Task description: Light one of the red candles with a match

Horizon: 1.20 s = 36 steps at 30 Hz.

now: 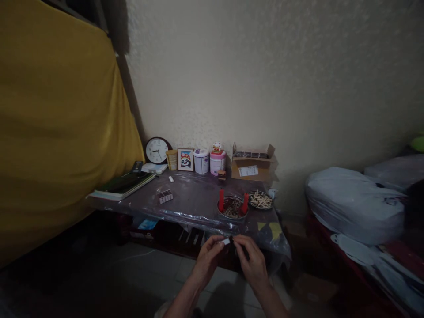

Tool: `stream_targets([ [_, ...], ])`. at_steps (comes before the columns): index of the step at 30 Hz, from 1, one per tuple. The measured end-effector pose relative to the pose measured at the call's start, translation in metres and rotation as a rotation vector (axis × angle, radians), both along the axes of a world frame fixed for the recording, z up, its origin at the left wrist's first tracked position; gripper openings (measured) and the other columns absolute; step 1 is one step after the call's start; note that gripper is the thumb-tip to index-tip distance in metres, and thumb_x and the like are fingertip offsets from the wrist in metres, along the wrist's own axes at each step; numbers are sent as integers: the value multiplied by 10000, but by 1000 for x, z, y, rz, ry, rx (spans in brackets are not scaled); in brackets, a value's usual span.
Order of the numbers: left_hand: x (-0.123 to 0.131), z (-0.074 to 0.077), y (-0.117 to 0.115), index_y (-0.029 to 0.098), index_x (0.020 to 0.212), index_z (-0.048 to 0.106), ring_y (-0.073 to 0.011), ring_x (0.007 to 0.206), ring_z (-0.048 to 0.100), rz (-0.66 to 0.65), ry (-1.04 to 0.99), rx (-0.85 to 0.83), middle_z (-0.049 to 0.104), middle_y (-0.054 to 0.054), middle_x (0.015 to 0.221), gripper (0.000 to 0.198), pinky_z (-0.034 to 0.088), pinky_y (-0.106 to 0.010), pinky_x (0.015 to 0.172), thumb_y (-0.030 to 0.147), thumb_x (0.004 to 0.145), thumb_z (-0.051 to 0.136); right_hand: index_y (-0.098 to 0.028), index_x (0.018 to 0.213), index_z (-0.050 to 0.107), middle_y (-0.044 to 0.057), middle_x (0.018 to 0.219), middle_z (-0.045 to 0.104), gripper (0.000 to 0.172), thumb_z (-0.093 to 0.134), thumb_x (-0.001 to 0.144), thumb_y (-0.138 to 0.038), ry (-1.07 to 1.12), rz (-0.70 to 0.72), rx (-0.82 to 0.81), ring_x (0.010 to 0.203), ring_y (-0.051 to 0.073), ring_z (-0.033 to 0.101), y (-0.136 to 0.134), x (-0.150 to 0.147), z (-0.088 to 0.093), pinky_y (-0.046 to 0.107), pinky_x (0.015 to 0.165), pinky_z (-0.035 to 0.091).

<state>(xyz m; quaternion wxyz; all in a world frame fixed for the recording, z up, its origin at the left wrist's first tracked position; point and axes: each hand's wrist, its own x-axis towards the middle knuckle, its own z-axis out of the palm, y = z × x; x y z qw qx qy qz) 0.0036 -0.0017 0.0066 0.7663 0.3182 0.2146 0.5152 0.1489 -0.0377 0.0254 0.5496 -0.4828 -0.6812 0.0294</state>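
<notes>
Just in front of the table's near edge, my left hand [209, 255] pinches a small white rectangular piece [226, 241] between thumb and fingers. My right hand [252, 259] has its thumb and fingertips closed at the dark end of that piece; what they grip is too small and dim to make out. Beyond the hands stands a round dish [232, 216] of small dark and pale bits, with two red upright pieces at its sides. To its right, a second plate [260, 200] bears a heap of pale thin sticks like matches.
On the plastic-covered table [195, 194] lie a row of small boxes [165, 196], a white stub [171, 179] and books [124, 185]. Along the wall stand a clock [157, 150], a picture frame [185, 159], lidded tins [201, 161] and a cardboard box [250, 169]. White bags [354, 203] sit right.
</notes>
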Motion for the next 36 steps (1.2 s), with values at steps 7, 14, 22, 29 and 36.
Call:
stream_targets([
  [7, 3, 2, -1, 159, 820, 647, -154, 782, 622, 12, -19, -13, 687, -48, 815, 214, 433, -287, 793, 250, 644, 728, -229, 951, 614, 50, 912, 661, 154, 490, 864, -200, -51, 0, 23, 875, 181, 624, 3, -2, -5, 313, 801, 507],
  [14, 2, 2, 1, 153, 814, 656, -146, 782, 618, 21, -41, -29, 689, -53, 828, 206, 434, -275, 788, 244, 644, 730, -222, 923, 618, 49, 886, 672, 144, 491, 860, -193, -58, -12, 69, 856, 179, 634, 2, -4, 2, 308, 774, 523],
  [22, 4, 15, -3, 157, 783, 658, -147, 755, 615, 48, -26, -41, 683, -44, 787, 206, 440, -288, 784, 264, 627, 739, -227, 963, 606, 59, 918, 672, 178, 476, 860, -163, -108, -26, 136, 879, 187, 628, 1, -3, 9, 337, 787, 517],
  [29, 5, 26, -3, 161, 759, 656, -152, 766, 622, 69, -2, -56, 685, -35, 773, 223, 445, -284, 780, 279, 599, 758, -223, 986, 603, 68, 929, 674, 200, 483, 851, -136, -101, -90, 228, 908, 199, 622, -4, 2, 24, 362, 813, 497],
  [36, 0, 36, -7, 152, 797, 656, -145, 781, 621, 59, 5, 6, 684, -48, 841, 187, 468, -261, 742, 254, 655, 719, -220, 905, 624, 49, 865, 669, 199, 427, 880, -224, -64, -179, 16, 807, 187, 615, 10, 14, 9, 316, 728, 494],
])
